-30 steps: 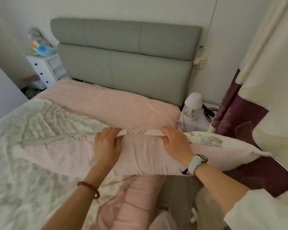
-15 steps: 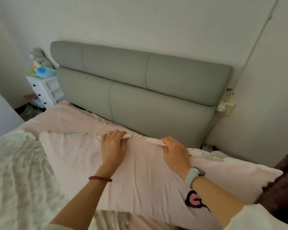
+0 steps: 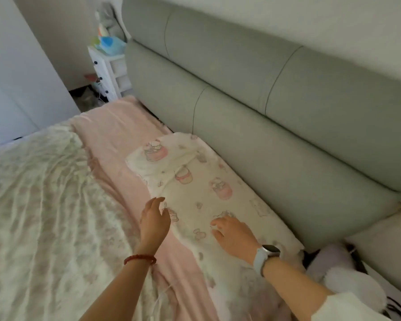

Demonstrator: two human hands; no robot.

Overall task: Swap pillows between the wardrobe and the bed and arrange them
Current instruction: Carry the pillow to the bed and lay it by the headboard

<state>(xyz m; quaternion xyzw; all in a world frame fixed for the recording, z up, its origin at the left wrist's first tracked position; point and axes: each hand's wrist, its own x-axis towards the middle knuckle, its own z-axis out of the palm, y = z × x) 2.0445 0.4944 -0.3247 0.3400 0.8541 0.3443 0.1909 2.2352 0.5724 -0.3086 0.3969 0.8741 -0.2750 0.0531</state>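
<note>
My right hand (image 3: 235,237) lies flat on the pillow (image 3: 208,195), fingers spread and pressing the cover, gripping nothing. My left hand (image 3: 154,220) is over the pillow's near edge, fingers loose and slightly apart, holding nothing; can't tell if the fingertips touch the fabric. Red bead bracelet (image 3: 139,259) on left wrist, pale watch (image 3: 265,254) on right wrist, white sleeve (image 3: 347,308) cut off at the bottom right corner.

The pillow is white with pink cartoon prints, lying flat on the pink sheet (image 3: 116,140), its long side right against the grey padded headboard (image 3: 276,107). Its near end runs under my right forearm and blurs out; that corner is hard to make out. To the left, a rumpled pale patterned blanket (image 3: 39,205) covers most of the bed, cut off by the frame edge.

Far left of the headboard is a white drawer unit (image 3: 108,70), with a blue and grey soft toy (image 3: 110,41) on top, partly hidden by the headboard. At lower right, a fuzzy white and lilac thing (image 3: 347,276) sits in the gap beside the bed, too blurred to identify, with dark cables (image 3: 396,305) near it.
</note>
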